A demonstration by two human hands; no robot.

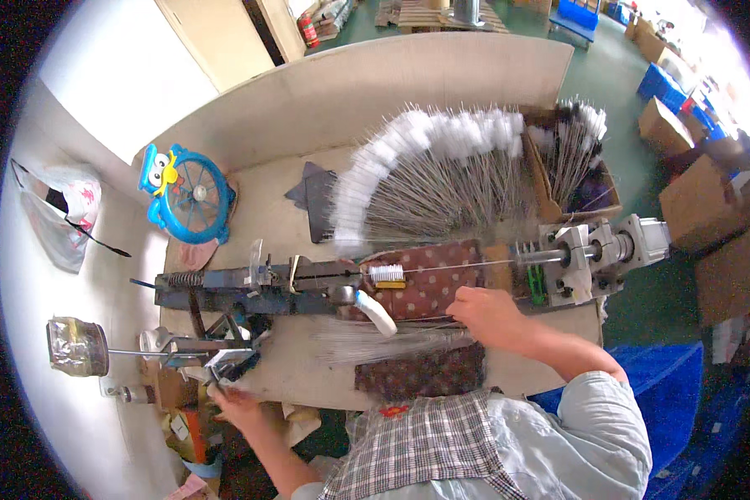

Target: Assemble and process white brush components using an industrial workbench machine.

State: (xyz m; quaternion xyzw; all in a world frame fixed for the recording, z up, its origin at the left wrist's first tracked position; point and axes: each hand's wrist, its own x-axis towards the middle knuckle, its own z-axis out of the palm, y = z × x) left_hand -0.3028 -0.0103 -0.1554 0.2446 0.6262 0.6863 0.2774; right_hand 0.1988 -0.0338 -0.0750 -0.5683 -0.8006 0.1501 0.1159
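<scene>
A bench machine (250, 287) runs across the table. A small white bristle brush (387, 272) sits in its middle, and its thin wire stem (458, 267) stretches right to a metal spindle unit (575, 258). My right hand (487, 315), fingers curled together, hovers just below the stem over a brown polka-dot cloth (433, 296). Whatever it may pinch is hidden. At the lower left, my left hand (237, 407) closes around the end of a metal lever (218, 385) on a clamp mechanism. A white-wrapped handle (377, 313) slants down between the hands.
Many white-tipped wire brushes (442, 167) fan out behind the machine. Beside them a cardboard box (542, 179) holds darker brushes. Loose wires (383, 342) lie near the front, by a second dotted cloth (421, 372). A blue cartoon fan (193, 196) stands at the left.
</scene>
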